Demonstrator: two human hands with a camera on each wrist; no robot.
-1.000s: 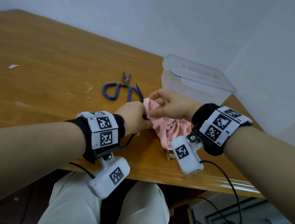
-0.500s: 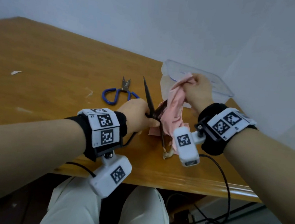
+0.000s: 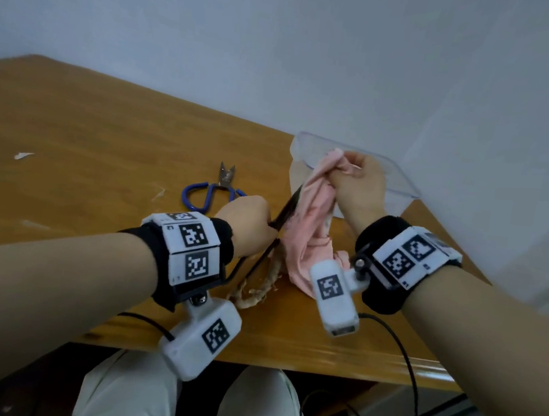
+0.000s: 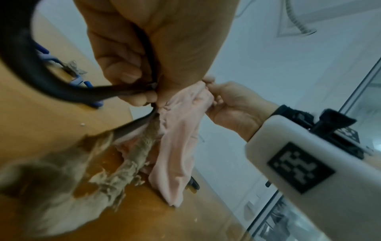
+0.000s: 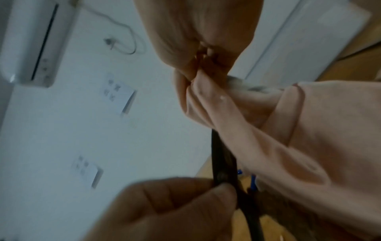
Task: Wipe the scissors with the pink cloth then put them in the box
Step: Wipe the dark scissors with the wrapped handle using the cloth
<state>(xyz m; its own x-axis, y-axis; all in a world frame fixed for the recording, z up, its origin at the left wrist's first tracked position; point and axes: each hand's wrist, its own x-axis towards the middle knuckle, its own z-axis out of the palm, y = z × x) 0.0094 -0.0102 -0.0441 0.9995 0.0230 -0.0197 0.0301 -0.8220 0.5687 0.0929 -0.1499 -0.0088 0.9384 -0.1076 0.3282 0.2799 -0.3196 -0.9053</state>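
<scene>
My left hand (image 3: 251,219) grips the black scissors (image 3: 288,206) at the pivot, blades pointing up and away; their black loop handle (image 4: 31,70) hangs under the hand. My right hand (image 3: 359,186) grips the pink cloth (image 3: 313,219), bunched over the upper blades, just in front of the clear plastic box (image 3: 402,184). The blade tips are hidden in the cloth. In the right wrist view the dark blade (image 5: 223,163) runs from the cloth (image 5: 288,130) down to my left fingers (image 5: 175,203). The cloth's lower end (image 4: 177,187) trails onto the table.
A second pair of scissors with blue handles (image 3: 213,190) lies on the wooden table (image 3: 86,138) left of my left hand. A frayed beige strip (image 3: 256,294) lies by the front edge. The box stands at the table's far right corner near the wall.
The black scissors rose off the table with blades up. My right hand drew the pink cloth from the pivot up along the blades; it now covers the blade that stood bare half a second ago.
</scene>
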